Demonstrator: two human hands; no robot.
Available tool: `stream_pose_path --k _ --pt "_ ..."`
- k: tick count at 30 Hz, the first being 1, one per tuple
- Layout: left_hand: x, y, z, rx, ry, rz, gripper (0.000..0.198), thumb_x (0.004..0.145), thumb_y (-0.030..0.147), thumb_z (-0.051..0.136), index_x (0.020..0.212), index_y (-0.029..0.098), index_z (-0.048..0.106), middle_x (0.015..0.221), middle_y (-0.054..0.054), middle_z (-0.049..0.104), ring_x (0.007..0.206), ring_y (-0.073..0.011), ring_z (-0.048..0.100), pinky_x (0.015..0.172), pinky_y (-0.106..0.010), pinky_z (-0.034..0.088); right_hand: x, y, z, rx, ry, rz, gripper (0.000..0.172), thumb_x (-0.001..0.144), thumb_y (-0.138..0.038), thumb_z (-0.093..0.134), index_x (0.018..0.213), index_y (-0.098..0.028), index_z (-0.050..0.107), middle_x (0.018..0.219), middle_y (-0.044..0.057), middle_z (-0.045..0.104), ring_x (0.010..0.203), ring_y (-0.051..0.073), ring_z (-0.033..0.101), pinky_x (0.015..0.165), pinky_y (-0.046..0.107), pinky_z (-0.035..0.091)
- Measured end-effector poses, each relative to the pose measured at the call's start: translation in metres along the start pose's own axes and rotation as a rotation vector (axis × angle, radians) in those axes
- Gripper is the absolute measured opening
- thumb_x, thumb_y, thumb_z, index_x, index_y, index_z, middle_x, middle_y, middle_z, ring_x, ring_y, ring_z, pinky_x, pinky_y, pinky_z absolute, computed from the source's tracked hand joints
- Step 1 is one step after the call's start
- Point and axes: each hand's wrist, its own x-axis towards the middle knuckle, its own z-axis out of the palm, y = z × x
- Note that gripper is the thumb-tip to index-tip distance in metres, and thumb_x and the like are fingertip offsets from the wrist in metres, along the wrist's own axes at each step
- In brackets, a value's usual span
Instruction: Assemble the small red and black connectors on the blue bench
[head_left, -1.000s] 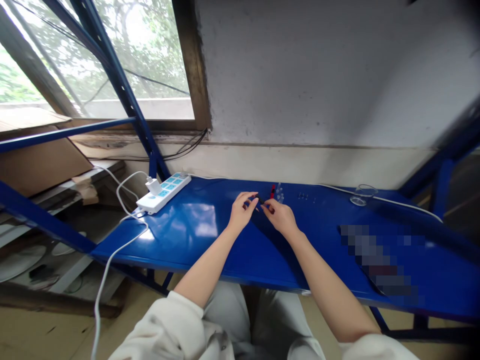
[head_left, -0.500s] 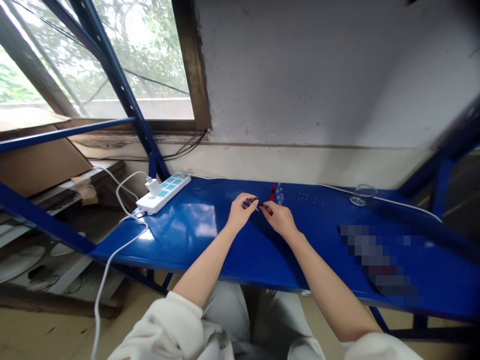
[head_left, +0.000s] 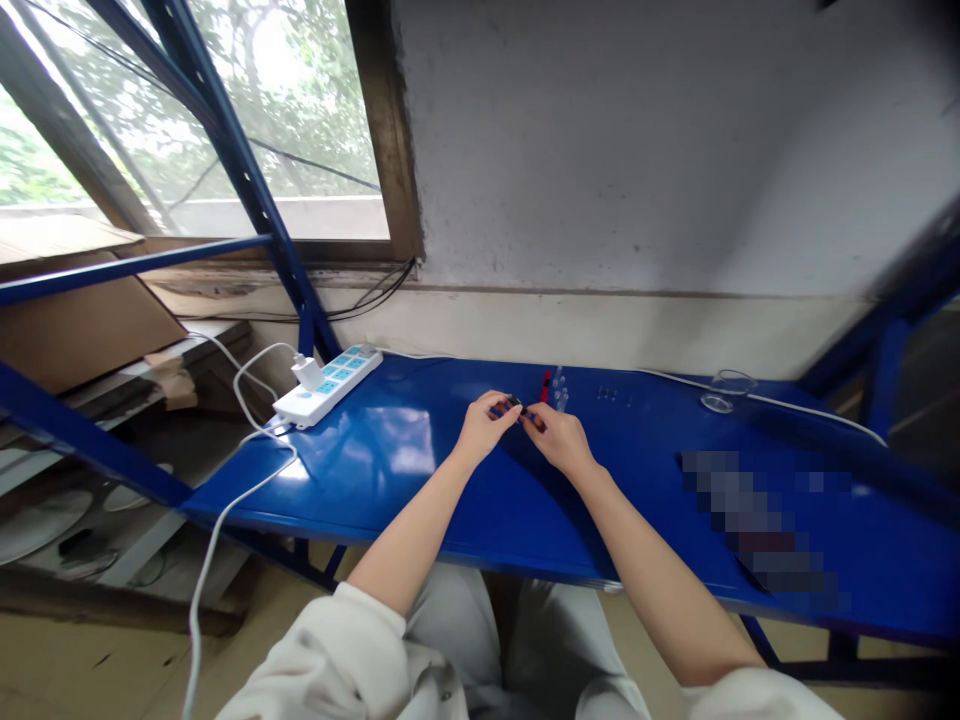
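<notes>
Above the middle of the blue table [head_left: 360, 480], my left hand [head_left: 484, 425] and my right hand [head_left: 559, 435] come together, fingertips nearly touching. Both are closed in a pinch around a small black piece [head_left: 514, 401], too small to make out in kind. The fingers cover much of it. Just beyond my right hand lies a slim red item [head_left: 545, 386], beside several small clear plastic pieces [head_left: 561, 392]. More tiny clear pieces [head_left: 606, 393] lie farther to the right.
A white power strip [head_left: 328, 386] with a plugged-in white adapter [head_left: 306, 373] sits at the table's left. Its white cable [head_left: 217, 530] hangs over the edge. At the back right is a round clear object [head_left: 717, 402]; a blurred-out dark item [head_left: 750, 520] lies nearer.
The black piece has turned slightly between my fingers and shows a little more. Both hands otherwise stay in nearly the same place.
</notes>
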Motion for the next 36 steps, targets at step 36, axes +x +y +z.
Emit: stream_pose_path --k 36 --pt "0.036 -0.040 -0.072 0.827 0.040 -0.488 0.013 0.063 0.030 0.059 0.068 0.018 0.060 0.075 -0.005 0.064 0.073 -0.0185 0.058 0.056 -0.023 0.038 0.006 0.017 -0.028 -0.137 0.118 0.505 0.022 0.080 -0.031 0.041 0.087 -0.017 0.057 0.071 0.007 0.062 0.062 0.017 0.057 0.053 0.025 0.033"
